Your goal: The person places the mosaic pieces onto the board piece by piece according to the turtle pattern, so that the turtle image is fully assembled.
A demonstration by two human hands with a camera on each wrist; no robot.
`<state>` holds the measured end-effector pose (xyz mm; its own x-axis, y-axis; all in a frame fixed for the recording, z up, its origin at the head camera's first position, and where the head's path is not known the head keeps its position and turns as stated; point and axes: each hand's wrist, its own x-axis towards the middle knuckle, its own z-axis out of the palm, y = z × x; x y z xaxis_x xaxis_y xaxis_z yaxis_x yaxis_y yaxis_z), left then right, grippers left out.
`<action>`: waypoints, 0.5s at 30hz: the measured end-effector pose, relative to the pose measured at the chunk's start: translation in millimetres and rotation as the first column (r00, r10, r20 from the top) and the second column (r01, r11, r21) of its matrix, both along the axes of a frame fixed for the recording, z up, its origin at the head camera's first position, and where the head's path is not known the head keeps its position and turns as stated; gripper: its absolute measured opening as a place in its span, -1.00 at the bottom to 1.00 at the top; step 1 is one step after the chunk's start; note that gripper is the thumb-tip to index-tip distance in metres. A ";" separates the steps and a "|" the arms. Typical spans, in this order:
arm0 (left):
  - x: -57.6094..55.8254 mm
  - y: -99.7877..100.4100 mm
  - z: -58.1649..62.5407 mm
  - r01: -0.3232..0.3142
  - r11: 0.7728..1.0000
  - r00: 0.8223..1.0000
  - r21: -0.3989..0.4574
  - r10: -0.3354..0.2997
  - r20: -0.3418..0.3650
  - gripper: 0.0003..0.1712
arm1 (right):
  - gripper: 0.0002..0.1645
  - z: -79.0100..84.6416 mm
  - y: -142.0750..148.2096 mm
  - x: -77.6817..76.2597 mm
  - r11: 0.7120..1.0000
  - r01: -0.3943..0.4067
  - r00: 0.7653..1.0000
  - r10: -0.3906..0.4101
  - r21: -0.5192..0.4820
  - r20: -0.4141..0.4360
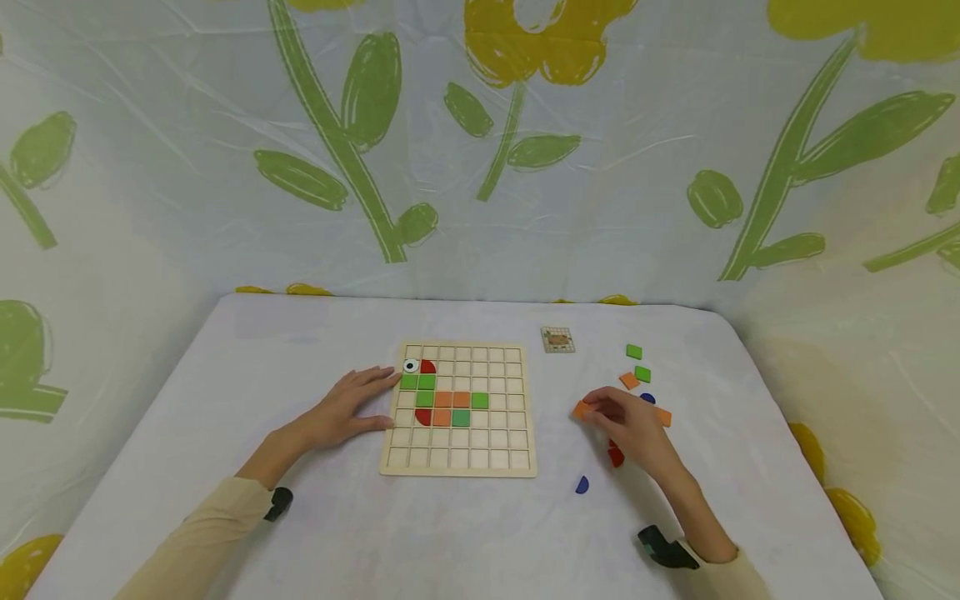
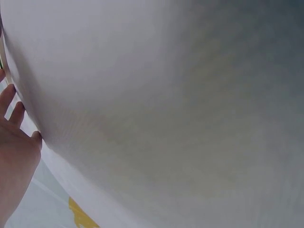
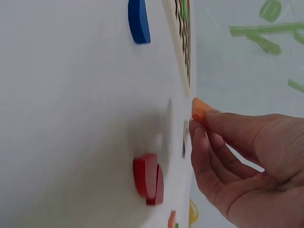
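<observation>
A wooden grid board [image 1: 506, 458] lies in the middle of the table, with green, orange and red tiles and a round eye tile [image 1: 411, 366] set in its upper left cells. My left hand [image 1: 348, 408] rests at the board's left edge, fingers extended and thumb apart. Right of the board, my right hand [image 1: 633, 425] pinches an orange square tile [image 3: 200, 109] between thumb and fingers, held above the cloth. Beneath that hand lie red quarter-round tiles [image 3: 146, 175], partly hidden in the head view.
A small picture card [image 1: 558, 340] lies beyond the board's upper right corner. Green tiles [image 1: 634, 352], orange tiles [image 1: 629, 381] and a blue piece [image 1: 647, 398] are scattered at the right. One blue half-round tile [image 1: 582, 485] sits nearer the front.
</observation>
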<state>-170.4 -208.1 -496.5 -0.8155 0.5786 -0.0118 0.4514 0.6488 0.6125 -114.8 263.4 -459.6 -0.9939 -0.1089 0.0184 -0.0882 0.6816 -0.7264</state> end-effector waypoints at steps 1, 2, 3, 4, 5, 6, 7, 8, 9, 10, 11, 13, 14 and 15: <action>0.0 0.0 -0.2 0.000 1.000 1.000 0.000 0.000 0.002 -0.07 | -0.80 -0.7 -3.4 -1.0 1.000 -0.005 1.000 0.005 0.000 -0.007; 0.0 0.0 -0.5 -0.001 1.000 1.000 -0.002 0.001 0.003 -0.07 | -0.80 -1.6 -6.8 -2.0 1.000 -0.010 1.000 0.010 0.003 -0.015; -0.1 -0.1 -0.9 -0.001 1.000 1.000 -0.005 0.001 0.002 -0.06 | -0.80 -2.0 -9.9 -2.9 1.000 -0.017 1.000 0.017 0.001 -0.021; -0.2 -0.2 -1.2 -0.001 1.000 1.000 -0.005 0.001 0.001 -0.06 | -0.79 -2.3 -13.0 -3.9 1.000 -0.024 0.999 0.024 -0.006 -0.026; -0.4 -0.4 -1.4 -0.001 1.000 1.000 -0.005 0.001 0.000 -0.06 | -0.79 -2.4 -16.0 -4.8 0.999 -0.032 0.999 0.031 -0.012 -0.029; -0.5 -0.5 -1.6 0.001 1.000 1.000 -0.003 -0.001 -0.003 -0.06 | -0.79 -2.7 -19.0 -5.5 0.999 -0.035 0.999 0.035 -0.022 -0.031; -0.8 -0.7 -1.8 0.003 1.000 1.000 -0.002 -0.003 -0.005 -0.06 | -0.79 -2.7 -21.7 -6.2 0.999 -0.042 0.999 0.041 -0.031 -0.034; -1.1 -0.8 -2.1 0.004 1.000 1.000 -0.002 -0.004 -0.007 -0.06 | -0.80 -2.6 -24.4 -6.9 0.998 -0.049 0.998 0.048 -0.041 -0.036; -1.4 -1.0 -2.3 0.005 1.000 1.000 -0.001 -0.005 -0.007 -0.06 | -0.80 -2.4 -27.0 -7.5 0.997 -0.058 0.998 0.056 -0.052 -0.036; -1.7 -1.2 -2.5 0.006 1.000 1.000 0.000 -0.006 -0.007 -0.06 | -0.80 -2.3 -29.8 -8.1 0.996 -0.064 0.997 0.062 -0.060 -0.036; -2.0 -1.4 -2.7 0.007 1.000 1.000 -0.002 -0.007 -0.008 -0.06 | -0.80 -2.2 -32.7 -8.8 0.995 -0.072 0.997 0.069 -0.066 -0.038; -2.5 -1.7 -3.1 0.009 1.000 1.000 -0.005 -0.009 -0.009 -0.06 | -0.80 -2.2 -38.5 -10.4 0.993 -0.088 0.995 0.085 -0.077 -0.042; -2.7 -1.8 -3.2 0.009 1.000 1.000 -0.005 -0.010 -0.009 -0.06 | -0.81 -2.2 -41.6 -11.3 0.992 -0.096 0.995 0.092 -0.084 -0.042; -2.7 -1.9 -3.1 0.009 1.000 1.000 -0.004 -0.009 -0.010 -0.06 | -0.81 -2.3 -44.7 -12.2 0.991 -0.103 0.994 0.100 -0.090 -0.042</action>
<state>-173.1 -210.0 -499.6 -0.8102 0.5861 -0.0062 0.4634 0.6470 0.6054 -126.9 218.7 -461.8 -0.9762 -0.2055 0.0698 -0.1817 0.5979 -0.7807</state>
